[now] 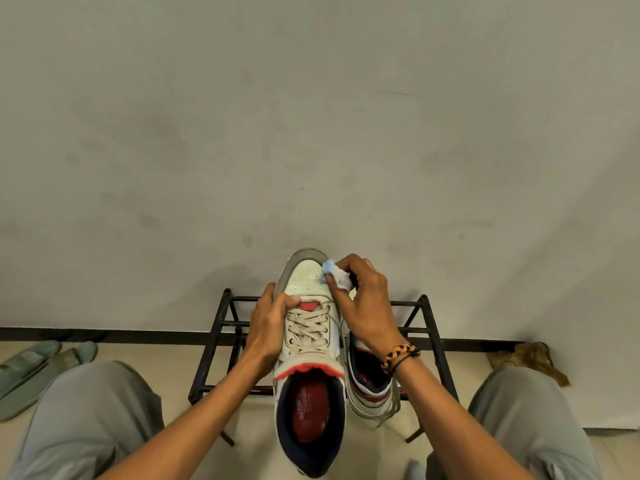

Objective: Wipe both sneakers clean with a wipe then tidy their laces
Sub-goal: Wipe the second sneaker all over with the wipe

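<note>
Above rack (221, 327); right hand (363, 306) presses wipe (337, 273) on sneaker (306, 282)

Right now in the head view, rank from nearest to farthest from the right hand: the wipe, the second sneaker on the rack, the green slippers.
1. wipe: held in the right hand, on the toe.
2. second sneaker: just under the wrist.
3. green slippers: on the floor, far left.

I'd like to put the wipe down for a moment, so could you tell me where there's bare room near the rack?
Bare floor lies between the rack and the green slippers, and between the rack and the brown heap. It is crowded in the middle, where both hands, left hand and right hand, work on the held sneaker beside the second sneaker.
</note>
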